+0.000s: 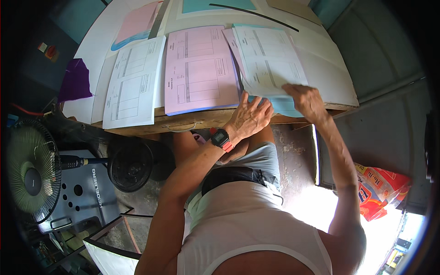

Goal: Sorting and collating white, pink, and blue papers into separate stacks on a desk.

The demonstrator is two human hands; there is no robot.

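Three stacks of printed forms lie side by side on a wooden table [137, 126]: a white stack [133, 82] at the left, a pink stack [199, 68] in the middle, a white-topped stack [268, 57] over blue sheets [282, 106] at the right. My left hand [250, 117], with a dark wristwatch with a red strap on its wrist, rests at the near edge where the pink and blue sheets meet. My right hand [305, 98] presses on the lower corner of the right stack, fingers on the top white sheet.
A purple cloth [75, 80] hangs at the table's left end. More pink and teal sheets [137, 23] lie at the back. A standing fan [30, 172] and a second fan [130, 165] stand by a grey machine part at the lower left. A red-orange bag [380, 190] lies at the right.
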